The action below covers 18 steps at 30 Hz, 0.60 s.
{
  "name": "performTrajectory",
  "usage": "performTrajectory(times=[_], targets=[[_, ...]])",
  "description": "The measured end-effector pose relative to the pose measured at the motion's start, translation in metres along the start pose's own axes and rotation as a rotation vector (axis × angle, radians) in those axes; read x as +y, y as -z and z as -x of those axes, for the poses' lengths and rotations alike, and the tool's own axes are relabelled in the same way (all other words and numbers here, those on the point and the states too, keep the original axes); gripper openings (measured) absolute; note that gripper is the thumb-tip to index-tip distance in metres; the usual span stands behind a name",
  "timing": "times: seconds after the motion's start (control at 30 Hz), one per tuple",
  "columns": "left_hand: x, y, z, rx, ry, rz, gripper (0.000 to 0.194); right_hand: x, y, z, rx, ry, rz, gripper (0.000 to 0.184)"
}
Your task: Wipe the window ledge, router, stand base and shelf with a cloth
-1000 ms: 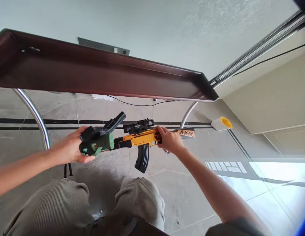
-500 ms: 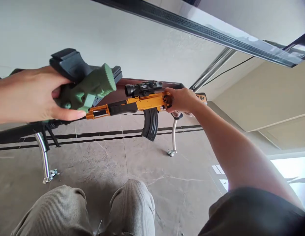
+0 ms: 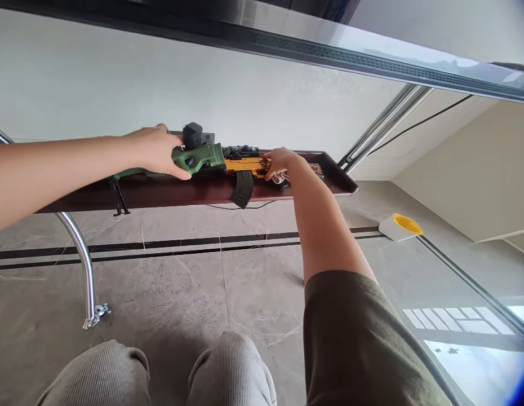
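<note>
My left hand (image 3: 154,151) is closed round the stock of a green toy rifle (image 3: 196,158) that lies along the top of a dark brown table (image 3: 173,192). My right hand (image 3: 279,163) grips the rear of an orange toy rifle (image 3: 245,164) with a black scope and a curved black magazine (image 3: 241,189) that hangs over the table's front edge. The two toys lie end to end on the table. A bipod leg (image 3: 118,200) of the green rifle hangs down at the left.
The table stands on curved chrome legs (image 3: 82,265) over a grey tiled floor with black stripes. A white and yellow object (image 3: 401,225) lies on the floor at the right. My knees (image 3: 169,372) show at the bottom. A sliding door track runs at the right.
Both hands have carried the toy rifles up and forward from in front of me onto the table top, where they now rest.
</note>
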State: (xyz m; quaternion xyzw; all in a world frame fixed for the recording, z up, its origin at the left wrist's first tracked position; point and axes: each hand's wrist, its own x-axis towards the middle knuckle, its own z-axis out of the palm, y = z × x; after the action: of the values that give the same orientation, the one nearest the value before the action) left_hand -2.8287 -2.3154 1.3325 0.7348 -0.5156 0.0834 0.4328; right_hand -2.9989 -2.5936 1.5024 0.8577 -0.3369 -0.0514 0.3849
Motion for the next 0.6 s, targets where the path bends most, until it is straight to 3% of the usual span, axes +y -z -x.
performTrajectory(times=[0.1, 0.17, 0.23, 0.3, 0.4, 0.5, 0.6], targets=[[0.019, -0.003, -0.001, -0.134, 0.142, -0.108, 0.075, 0.003, 0.000, 0.002, -0.001, -0.040, 0.023, 0.097], [0.028, -0.005, 0.000, -0.137, 0.138, -0.104, 0.077, 0.003, 0.003, 0.007, 0.004, -0.067, 0.020, 0.090], [0.032, -0.007, 0.001, -0.133, 0.143, -0.088, 0.080, -0.006, 0.008, 0.018, 0.090, -0.053, -0.006, 0.083], [0.033, -0.010, 0.000, -0.124, 0.151, -0.057, 0.081, -0.025, 0.017, 0.034, 0.268, 0.064, -0.068, 0.082], [0.025, -0.013, -0.005, -0.074, 0.075, 0.076, 0.058, -0.069, 0.033, 0.062, 0.493, 0.360, -0.169, 0.078], [0.017, -0.012, -0.009, -0.024, -0.004, 0.225, 0.035, -0.108, 0.043, 0.076, 0.597, 0.546, -0.189, 0.070], [0.015, -0.008, -0.005, -0.028, 0.046, 0.245, 0.030, -0.126, 0.047, 0.069, 0.670, 0.598, -0.192, 0.055]])
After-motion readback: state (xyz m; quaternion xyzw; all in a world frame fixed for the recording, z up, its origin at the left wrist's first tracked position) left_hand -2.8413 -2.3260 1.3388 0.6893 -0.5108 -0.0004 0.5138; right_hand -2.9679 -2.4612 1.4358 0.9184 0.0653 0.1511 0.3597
